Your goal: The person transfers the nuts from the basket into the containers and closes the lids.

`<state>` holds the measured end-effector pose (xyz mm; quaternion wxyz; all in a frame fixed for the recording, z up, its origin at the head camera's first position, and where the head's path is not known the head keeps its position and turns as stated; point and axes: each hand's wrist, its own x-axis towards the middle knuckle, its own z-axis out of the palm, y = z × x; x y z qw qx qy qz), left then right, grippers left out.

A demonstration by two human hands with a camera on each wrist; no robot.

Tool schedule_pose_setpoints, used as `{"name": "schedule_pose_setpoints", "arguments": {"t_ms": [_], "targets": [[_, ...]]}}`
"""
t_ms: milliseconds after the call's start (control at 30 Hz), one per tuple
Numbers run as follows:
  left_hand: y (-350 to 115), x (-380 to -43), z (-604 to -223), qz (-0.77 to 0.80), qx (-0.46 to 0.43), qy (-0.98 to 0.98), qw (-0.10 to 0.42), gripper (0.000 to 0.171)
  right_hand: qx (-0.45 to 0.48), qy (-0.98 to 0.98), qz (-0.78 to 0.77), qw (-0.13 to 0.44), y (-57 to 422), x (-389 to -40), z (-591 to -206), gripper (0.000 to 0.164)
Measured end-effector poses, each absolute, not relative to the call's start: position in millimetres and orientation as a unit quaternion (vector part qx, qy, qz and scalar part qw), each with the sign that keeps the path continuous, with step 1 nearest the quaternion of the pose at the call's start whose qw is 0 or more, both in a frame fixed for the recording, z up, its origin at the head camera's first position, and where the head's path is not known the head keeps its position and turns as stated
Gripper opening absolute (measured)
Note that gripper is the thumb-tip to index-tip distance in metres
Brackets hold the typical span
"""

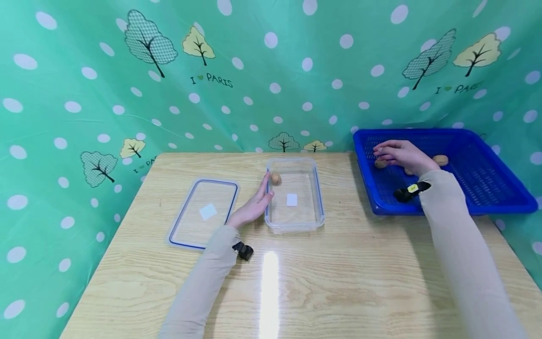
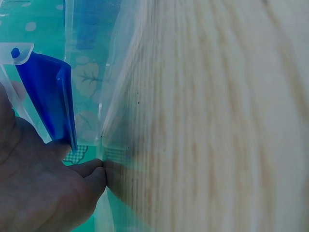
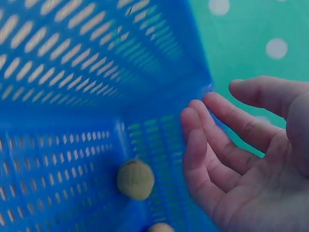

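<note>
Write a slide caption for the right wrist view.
Empty right hand near a round brown object inside a blue slotted basket.

On the green curtain (image 1: 275, 42), capital letters reading "I PARIS", with a small green heart after the "I", stand at eleven o'clock (image 1: 211, 80). The same lettering recurs at two o'clock (image 1: 459, 88), its last letter unclear, and at nine o'clock (image 1: 146, 162), tailing off after "PA". At three o'clock, a black wrist strap's yellow tag (image 1: 412, 188) bears marks too small to read.
</note>
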<state>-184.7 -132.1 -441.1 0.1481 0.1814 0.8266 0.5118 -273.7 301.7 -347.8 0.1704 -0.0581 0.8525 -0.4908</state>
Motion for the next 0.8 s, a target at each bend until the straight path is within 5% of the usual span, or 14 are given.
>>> {"name": "schedule_pose_setpoints", "arguments": {"t_ms": [500,800], "targets": [[-130,-184,-442,0.509,0.180,0.827,0.156,0.064,-0.034,0.873,-0.452,0.179,312,-292,-375,0.049],[-131,-184,-440,0.511,0.179,0.827,0.148,0.064,-0.046,0.897,-0.398,0.190,310,-294,-377,0.062]]}}
